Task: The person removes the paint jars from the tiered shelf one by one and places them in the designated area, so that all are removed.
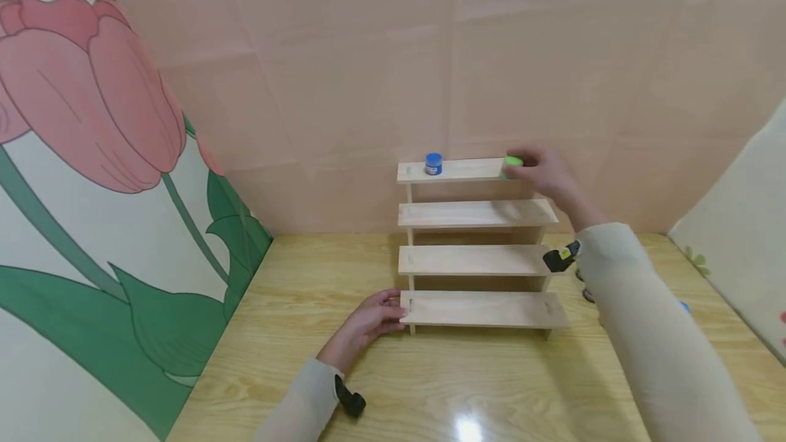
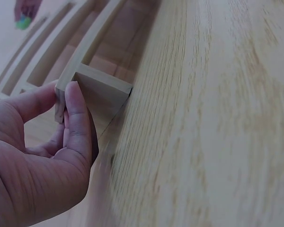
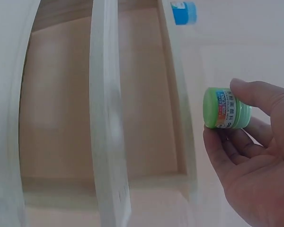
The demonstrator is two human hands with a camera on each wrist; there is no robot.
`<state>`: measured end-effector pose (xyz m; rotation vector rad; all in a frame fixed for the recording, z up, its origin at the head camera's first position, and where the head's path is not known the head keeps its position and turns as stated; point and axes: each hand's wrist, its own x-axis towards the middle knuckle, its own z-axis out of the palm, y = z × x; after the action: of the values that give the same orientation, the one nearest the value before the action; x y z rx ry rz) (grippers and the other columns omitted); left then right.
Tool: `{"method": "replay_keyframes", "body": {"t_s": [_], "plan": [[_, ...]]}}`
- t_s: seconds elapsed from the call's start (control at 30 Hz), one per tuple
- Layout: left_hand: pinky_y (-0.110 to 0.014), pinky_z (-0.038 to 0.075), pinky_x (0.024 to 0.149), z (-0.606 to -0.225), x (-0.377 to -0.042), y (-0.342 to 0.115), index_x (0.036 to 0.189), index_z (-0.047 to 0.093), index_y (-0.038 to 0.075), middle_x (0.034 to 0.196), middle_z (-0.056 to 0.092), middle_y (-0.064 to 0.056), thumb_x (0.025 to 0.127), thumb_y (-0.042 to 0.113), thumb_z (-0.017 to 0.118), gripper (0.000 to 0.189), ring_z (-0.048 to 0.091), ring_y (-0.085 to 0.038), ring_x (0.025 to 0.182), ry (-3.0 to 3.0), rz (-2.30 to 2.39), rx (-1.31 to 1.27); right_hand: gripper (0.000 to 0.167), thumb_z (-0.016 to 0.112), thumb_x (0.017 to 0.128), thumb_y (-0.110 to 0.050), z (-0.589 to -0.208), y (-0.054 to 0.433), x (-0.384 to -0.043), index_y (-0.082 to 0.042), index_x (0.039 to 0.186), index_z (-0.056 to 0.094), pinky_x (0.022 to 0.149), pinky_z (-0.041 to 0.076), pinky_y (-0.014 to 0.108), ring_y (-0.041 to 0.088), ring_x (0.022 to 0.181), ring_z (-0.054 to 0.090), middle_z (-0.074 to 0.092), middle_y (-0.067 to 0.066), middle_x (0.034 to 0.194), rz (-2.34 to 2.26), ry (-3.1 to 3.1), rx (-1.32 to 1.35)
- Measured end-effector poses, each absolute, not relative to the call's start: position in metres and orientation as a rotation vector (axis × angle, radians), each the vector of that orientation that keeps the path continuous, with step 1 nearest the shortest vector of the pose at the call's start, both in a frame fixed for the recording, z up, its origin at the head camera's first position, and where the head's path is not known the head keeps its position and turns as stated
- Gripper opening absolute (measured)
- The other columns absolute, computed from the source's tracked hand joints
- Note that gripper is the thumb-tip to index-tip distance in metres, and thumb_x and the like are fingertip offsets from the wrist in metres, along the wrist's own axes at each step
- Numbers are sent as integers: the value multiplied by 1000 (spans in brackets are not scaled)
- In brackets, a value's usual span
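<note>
A pale wooden stepped rack [image 1: 479, 261] stands on the table. My left hand [image 1: 371, 319] pinches the left end of its lowest shelf [image 2: 68, 92] between thumb and fingers. At the right end of the top shelf [image 1: 473, 169], my right hand [image 1: 549, 172] grips a small green jar [image 3: 226, 109] with a printed label. Whether that jar touches the shelf, I cannot tell. A blue jar [image 1: 433, 164] stands near the top shelf's left end, and the lower shelves hold nothing.
Wood-grain table [image 1: 295, 278] lies around the rack. A pink cloth backdrop [image 1: 344, 87] rises behind, with a tulip-printed panel [image 1: 123, 121] on the left. Small dark items [image 1: 588, 295] and a bit of blue [image 1: 684, 306] are partly hidden by the right sleeve.
</note>
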<state>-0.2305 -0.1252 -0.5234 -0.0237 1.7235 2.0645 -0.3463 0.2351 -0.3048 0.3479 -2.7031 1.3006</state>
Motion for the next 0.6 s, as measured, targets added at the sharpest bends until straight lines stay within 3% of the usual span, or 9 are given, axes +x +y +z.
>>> {"method": "replay_keyframes", "body": {"t_s": [0.27,0.43,0.6], "plan": [[-24,59,71,-526,-230,-126,145,43,-5,110,62,-10,93,-4,64,56,64,-17,86,1730,2062,-16,58,65,99,-37,-312,265,-315,0,143,52,90,43,29,31,119,53,57,23,134,1212,-2705,359],[-24,59,72,-524,-231,-126,146,43,-4,114,63,-12,93,-3,65,57,65,-18,87,1736,2060,-23,60,63,101,-39,-318,281,-302,0,144,50,88,45,28,34,122,51,54,24,138,1193,-2737,334],[-26,59,73,-524,-232,-126,147,43,-3,114,63,-12,93,-2,65,58,65,-18,88,1742,2050,-40,58,63,100,-38,-328,299,-290,0,143,52,79,43,10,2,104,55,57,25,134,1167,-2736,324]]}}
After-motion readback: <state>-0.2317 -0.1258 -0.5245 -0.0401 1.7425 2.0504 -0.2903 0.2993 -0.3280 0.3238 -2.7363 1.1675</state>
